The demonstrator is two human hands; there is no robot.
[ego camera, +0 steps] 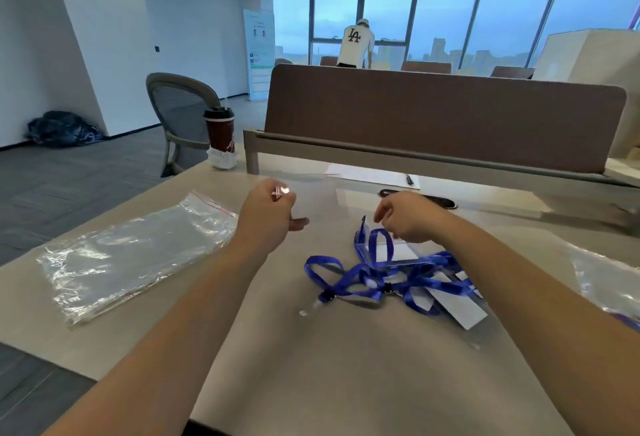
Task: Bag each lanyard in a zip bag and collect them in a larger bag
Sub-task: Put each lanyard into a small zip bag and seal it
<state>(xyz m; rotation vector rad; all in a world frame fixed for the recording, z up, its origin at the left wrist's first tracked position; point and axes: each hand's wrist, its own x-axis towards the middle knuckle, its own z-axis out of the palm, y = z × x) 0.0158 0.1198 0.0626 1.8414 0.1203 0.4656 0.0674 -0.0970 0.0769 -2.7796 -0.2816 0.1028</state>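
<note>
A tangle of blue lanyards (pixel 367 279) with clear badge holders and white cards lies on the table's middle. My left hand (pixel 270 210) is raised above the table and pinches the red-striped top edge of a small clear zip bag (pixel 313 203), which hangs faintly visible between my hands. My right hand (pixel 405 220) is down at the far end of the pile, its fingertips curled on the strap loop and badge holder of the top lanyard (pixel 379 245). A stack of clear zip bags (pixel 138 255) lies flat at the left.
Another clear bag (pixel 606 283) lies at the table's right edge. A dark red cup (pixel 220 132) stands at the far left corner, papers with a pen (pixel 374 175) lie by the brown desk divider (pixel 443 123). A chair (pixel 180 113) stands beyond; a person stands by the windows.
</note>
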